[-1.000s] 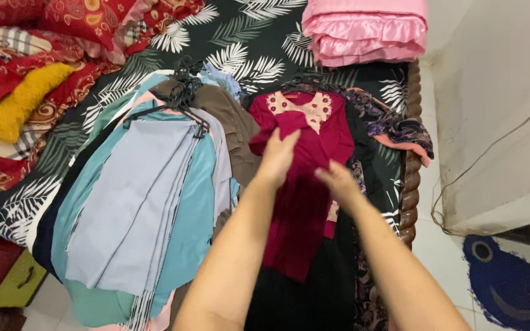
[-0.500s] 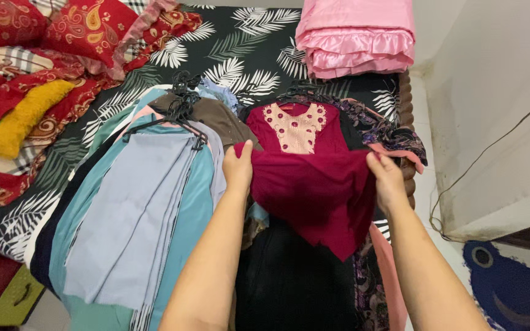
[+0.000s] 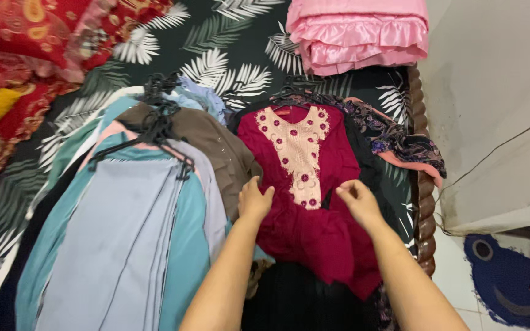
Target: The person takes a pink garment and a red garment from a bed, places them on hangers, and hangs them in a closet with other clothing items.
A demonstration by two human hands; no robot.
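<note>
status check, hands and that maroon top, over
Left hand and right hand resting on maroon embroidered top, grip unclear. Top lies flat on hanger. Brown garment beside it; nothing in the way.

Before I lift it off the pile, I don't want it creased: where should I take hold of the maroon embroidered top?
Probably at the black hanger under its neckline, coming in from the far end of the bed. The maroon top lies flat on it, hem bunched under the left hand and right hand; a grip there would likely let it hang straight.
</note>
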